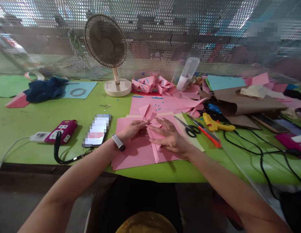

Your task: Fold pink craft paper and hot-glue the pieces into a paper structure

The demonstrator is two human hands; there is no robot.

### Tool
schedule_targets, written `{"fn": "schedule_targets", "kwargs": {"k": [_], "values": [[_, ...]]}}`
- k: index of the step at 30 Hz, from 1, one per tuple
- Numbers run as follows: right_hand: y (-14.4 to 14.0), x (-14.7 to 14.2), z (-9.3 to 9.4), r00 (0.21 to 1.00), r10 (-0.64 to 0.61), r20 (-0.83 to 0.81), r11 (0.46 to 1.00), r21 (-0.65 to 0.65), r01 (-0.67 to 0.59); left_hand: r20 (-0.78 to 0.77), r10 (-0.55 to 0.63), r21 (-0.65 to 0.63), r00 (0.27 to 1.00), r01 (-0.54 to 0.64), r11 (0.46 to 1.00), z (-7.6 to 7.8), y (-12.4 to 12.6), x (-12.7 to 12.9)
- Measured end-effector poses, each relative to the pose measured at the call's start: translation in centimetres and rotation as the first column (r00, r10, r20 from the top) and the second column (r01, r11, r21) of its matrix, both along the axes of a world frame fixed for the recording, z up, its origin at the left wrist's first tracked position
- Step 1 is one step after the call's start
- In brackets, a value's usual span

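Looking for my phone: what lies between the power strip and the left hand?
The phone, flat on the green table, shown in the head view.

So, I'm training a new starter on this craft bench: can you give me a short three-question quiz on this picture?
1. True or false: both hands touch the folded pink paper.
2. Which lies nearer the right hand: A) scissors, B) fan?
3. Fill in: the left hand wears a ____ on its wrist.

Key: 1 true; 2 A; 3 watch.
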State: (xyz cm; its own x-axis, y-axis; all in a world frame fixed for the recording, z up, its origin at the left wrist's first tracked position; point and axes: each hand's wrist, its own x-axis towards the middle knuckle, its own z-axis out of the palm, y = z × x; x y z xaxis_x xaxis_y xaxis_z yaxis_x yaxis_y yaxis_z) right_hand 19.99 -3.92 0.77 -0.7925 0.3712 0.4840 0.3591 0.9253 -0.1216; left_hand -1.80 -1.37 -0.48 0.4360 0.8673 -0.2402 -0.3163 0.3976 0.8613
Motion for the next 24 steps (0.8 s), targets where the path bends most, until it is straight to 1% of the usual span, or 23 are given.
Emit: {"fn": "schedule_targets", "kwargs": {"k": [4, 8, 10, 12, 14, 16, 18, 21, 24], "values": [[0.2, 0.2, -0.4, 0.997, 0.061, -0.045, 0.998, 0.025, -0.06, -0.051, -0.003, -0.004, 0.999, 0.002, 1.0, 0.5, -0.2, 0.2], [0.1, 0.0, -0.4, 0.984, 0.134, -0.113, 0.988, -0.058, -0.142, -0.073, 0.029, -0.002, 0.997, -0.029, 1.0, 0.5, -0.2, 0.3], [0.0, -0.2, -0.4, 0.975, 0.149, -0.167, 0.982, -0.087, -0.166, -0.065, 0.032, -0.003, 0.997, -0.032, 0.999, 0.4, -0.3, 0.4], [-0.1, -0.6, -0.4, 0.964, 0.104, -0.243, 0.985, -0.106, -0.133, -0.045, 0.028, 0.005, 0.999, -0.028, 1.0, 0.4, -0.5, 0.6], [-0.3, -0.9, -0.4, 0.95, 0.011, -0.313, 0.99, -0.131, -0.055, -0.014, 0.022, 0.02, 1.0, -0.021, 1.0, 0.4, -0.8, 0.8], [-0.5, -1.1, -0.4, 0.937, -0.06, -0.344, 0.989, -0.145, 0.01, 0.016, 0.011, 0.031, 1.0, -0.012, 0.999, 0.6, -1.1, 1.1], [-0.7, -1.1, -0.3, 0.932, -0.081, -0.353, 0.992, -0.116, 0.043, 0.039, 0.012, 0.037, 0.999, -0.013, 0.999, 0.7, -1.3, 1.3], [-1.0, -1.0, 0.0, 0.933, -0.084, -0.349, 0.996, -0.064, 0.065, 0.071, 0.063, 0.048, 0.995, -0.066, 0.997, 0.9, -1.3, 1.3], [-0.9, -0.9, 0.0, 0.941, -0.075, -0.329, 0.995, -0.094, 0.047, 0.075, 0.104, 0.046, 0.992, -0.108, 0.993, 0.9, -1.2, 1.2]]}}
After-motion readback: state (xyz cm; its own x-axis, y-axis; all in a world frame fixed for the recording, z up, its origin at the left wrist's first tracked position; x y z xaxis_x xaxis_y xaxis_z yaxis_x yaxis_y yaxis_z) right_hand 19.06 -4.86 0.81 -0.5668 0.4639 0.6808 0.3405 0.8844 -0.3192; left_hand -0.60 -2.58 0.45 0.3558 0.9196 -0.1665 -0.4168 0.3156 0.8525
